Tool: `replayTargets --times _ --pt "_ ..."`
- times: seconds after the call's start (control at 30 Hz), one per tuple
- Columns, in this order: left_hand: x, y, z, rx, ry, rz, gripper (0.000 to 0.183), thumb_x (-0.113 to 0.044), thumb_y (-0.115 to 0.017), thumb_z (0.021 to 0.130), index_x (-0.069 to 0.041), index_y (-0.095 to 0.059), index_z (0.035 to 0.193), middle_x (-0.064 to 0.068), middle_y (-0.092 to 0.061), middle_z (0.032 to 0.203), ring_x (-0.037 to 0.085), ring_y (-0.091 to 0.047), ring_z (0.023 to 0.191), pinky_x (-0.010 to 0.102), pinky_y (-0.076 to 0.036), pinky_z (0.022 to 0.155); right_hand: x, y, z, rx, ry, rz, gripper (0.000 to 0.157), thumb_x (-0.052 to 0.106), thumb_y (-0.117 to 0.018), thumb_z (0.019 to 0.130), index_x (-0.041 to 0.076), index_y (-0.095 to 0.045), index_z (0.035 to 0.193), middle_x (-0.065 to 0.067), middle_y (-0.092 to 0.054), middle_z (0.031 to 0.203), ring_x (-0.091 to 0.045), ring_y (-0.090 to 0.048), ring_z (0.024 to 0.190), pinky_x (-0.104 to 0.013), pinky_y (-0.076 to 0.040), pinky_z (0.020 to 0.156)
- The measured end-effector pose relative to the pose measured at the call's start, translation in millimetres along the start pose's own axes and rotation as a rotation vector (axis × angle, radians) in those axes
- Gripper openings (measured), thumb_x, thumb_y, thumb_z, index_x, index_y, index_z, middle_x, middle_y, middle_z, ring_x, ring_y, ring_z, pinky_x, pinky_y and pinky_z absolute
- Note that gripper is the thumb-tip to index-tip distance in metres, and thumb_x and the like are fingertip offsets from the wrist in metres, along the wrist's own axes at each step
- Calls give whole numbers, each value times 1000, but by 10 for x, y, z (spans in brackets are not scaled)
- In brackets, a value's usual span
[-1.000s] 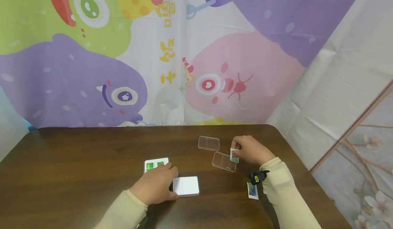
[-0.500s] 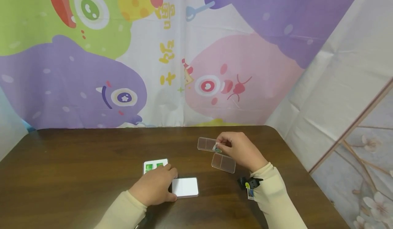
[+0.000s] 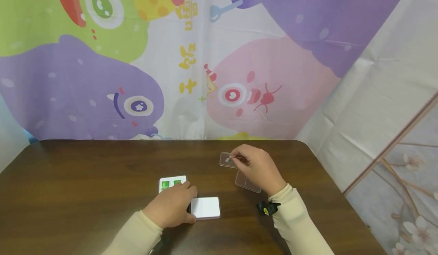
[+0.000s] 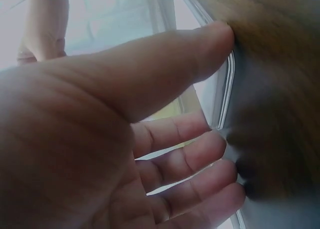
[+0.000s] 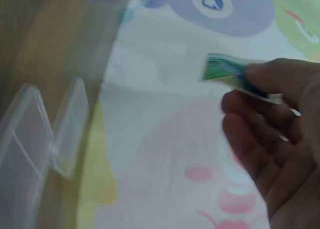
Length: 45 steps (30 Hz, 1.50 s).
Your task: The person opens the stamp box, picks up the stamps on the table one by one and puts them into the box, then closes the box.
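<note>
1. Cloth (image 3: pixel 119 57) printed with cartoon creatures hung behind the far edge of the brown table (image 3: pixel 85 179).
2. At the left, a pale sleeve (image 3: pixel 133 234) led to the left hand (image 3: pixel 170 207), which lay low over the table. Its grip was loose: the thumb stretched out to the rim of the white case, the other fingers gently bent with their tips low by the table.
3. Just beyond that hand sat the picture case (image 3: pixel 165 185), its white face bearing two green pictures, its near part covered by the fingers.
4. Just to the right of the left hand, the white case (image 3: pixel 205 208) lay flat, its plain face up.
5. Farther right and far lay the far clear case (image 3: pixel 224 159), see-through, its right part hidden.
6. A small card (image 5: pixel 222 69), green and blue and slightly bowed, showed in front of that case, clear of the table.
7. Right hand (image 3: pixel 254 167) pinched this card between thumb and forefinger, the other fingers curled below.
8. Partly behind that hand, the near clear case (image 3: pixel 244 182) lay flat.
9. Rightmost, a black band (image 3: pixel 272 208) circled the right wrist, over the other sleeve (image 3: pixel 299 222).
</note>
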State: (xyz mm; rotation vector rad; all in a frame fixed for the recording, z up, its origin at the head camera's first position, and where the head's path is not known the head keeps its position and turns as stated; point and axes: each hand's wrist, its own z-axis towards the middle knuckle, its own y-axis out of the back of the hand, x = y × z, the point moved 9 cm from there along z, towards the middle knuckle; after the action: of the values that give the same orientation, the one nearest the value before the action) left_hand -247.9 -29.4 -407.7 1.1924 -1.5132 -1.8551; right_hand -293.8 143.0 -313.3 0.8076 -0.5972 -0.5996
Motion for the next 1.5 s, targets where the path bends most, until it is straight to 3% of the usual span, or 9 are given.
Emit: replayTargets --times 0.13,0.33,0.63,0.93,1.07,1.27,1.5 --pt "-24 8 -7 -19 -18 12 50 -30 -94 71 -4 -64 101 6 -62 94 26 -61 84 45 -54 74 12 -117 -1 2 -5 114 8 5 -77 91 11 -74 95 6 -71 91 -5 -62 77 -24 -55 68" --pt "-34 -6 -1 -11 -4 23 51 -32 -95 71 -4 -64 101 6 -63 94 25 -62 84 45 -55 74 -43 -479 -90 271 -168 326 7 14 -75 95 18 -71 92 11 -66 83 -6 -60 74 -25 -53 66" --pt "-42 -17 6 -12 2 35 52 -32 -95 71 -4 -63 100 5 -62 92 24 -62 83 44 -54 73 44 -837 -235 529 -185 281 13 12 -74 95 18 -66 87 12 -59 74 -3 -48 64 -23 -43 60" --pt "-20 -43 15 20 29 24 51 -33 -95 73 -5 -64 102 5 -62 95 23 -61 86 44 -54 76 208 -1090 -342 700 -145 416 9 16 -74 97 18 -66 92 13 -60 79 -1 -50 69 -21 -44 63" --pt "-21 -47 15 25 29 19 50 -32 -95 73 -5 -63 101 4 -61 93 22 -60 85 43 -54 74 257 -1127 -360 712 -118 416 12 16 -74 97 20 -65 89 14 -60 78 -1 -51 69 -20 -45 63" --pt "-28 -43 9 22 25 15 50 -31 -95 72 -5 -63 101 3 -60 91 20 -57 82 42 -53 72 277 -1190 -360 680 -57 322 14 15 -78 94 20 -66 87 13 -59 84 -2 -52 75 -19 -47 69" --pt "-20 -36 17 26 34 17 50 -30 -95 73 -4 -64 103 4 -61 94 22 -59 84 44 -54 75 260 -1219 -351 659 -56 236 15 19 -81 91 19 -66 94 8 -57 87 -5 -51 78 -19 -45 70"
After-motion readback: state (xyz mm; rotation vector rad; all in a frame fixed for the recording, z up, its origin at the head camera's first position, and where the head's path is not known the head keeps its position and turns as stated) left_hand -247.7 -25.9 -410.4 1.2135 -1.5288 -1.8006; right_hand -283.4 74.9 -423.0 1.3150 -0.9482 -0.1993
